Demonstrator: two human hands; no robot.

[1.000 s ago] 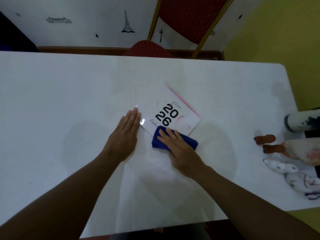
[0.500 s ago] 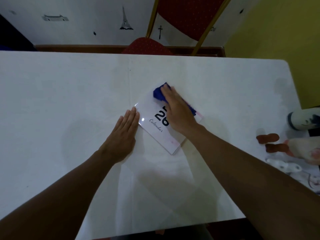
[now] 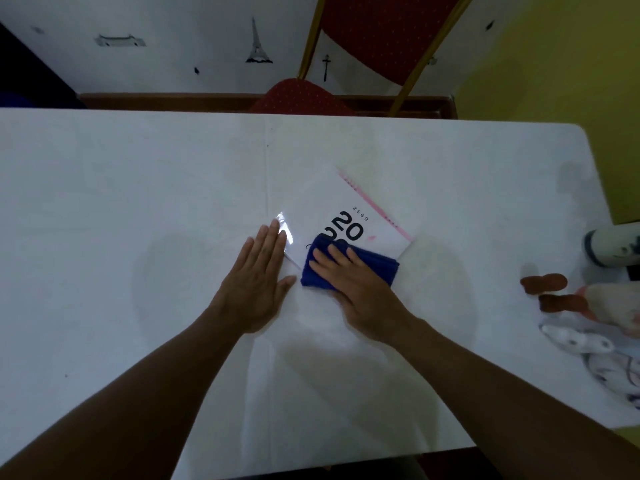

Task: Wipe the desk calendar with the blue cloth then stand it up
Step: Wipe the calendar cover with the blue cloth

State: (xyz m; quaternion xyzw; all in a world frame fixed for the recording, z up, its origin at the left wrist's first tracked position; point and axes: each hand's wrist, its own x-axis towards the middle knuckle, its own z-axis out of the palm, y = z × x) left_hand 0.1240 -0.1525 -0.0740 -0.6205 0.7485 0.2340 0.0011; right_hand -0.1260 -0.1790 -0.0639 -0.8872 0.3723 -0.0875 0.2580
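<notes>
While the flat white desk calendar with black "20" print and a pink bound edge (image 3: 346, 216) lies face-up on the white table (image 3: 138, 185), it sits rotated: long axis runs diagonally, from just ahead of the left hand's fingertips out to the far right. Right hand (image 3: 360, 289) is spread flat, pressing the folded blue cloth (image 3: 377, 265) onto the calendar's near corner, palm on top, not clenched. Left hand (image 3: 258, 282) lies open and flat, fingertips pinning the glossy left corner. Wiping looks mid-pass; standing not yet done. Bound edge is farthest from both hands, right hand nearer it. White ceramic figurines (image 3: 588, 317) sit well right of the right hand.
</notes>
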